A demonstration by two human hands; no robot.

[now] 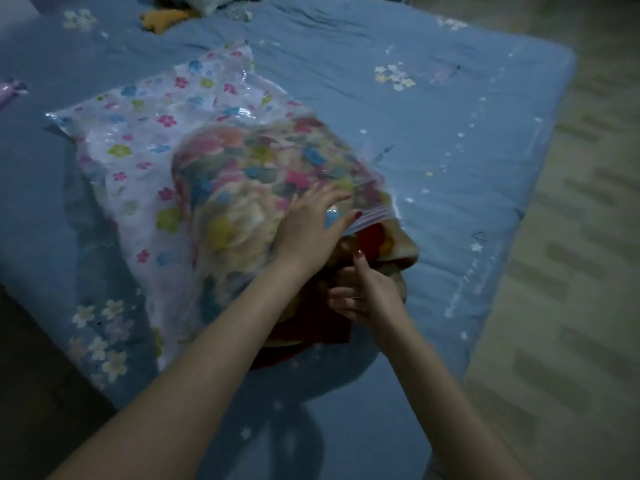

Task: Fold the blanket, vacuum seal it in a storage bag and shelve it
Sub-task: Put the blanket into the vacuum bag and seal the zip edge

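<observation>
Head view shows the folded blanket (377,244) mostly inside the storage bag (145,133) on the bed (450,133), left hand (311,226) flat on the bag, right hand (367,296) gripping the protruding end; sealing, vacuuming and shelving remain.

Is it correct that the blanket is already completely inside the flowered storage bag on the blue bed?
Not completely. The head view shows part of the blanket protruding from the open mouth of the flowered storage bag on the blue bed.
</observation>
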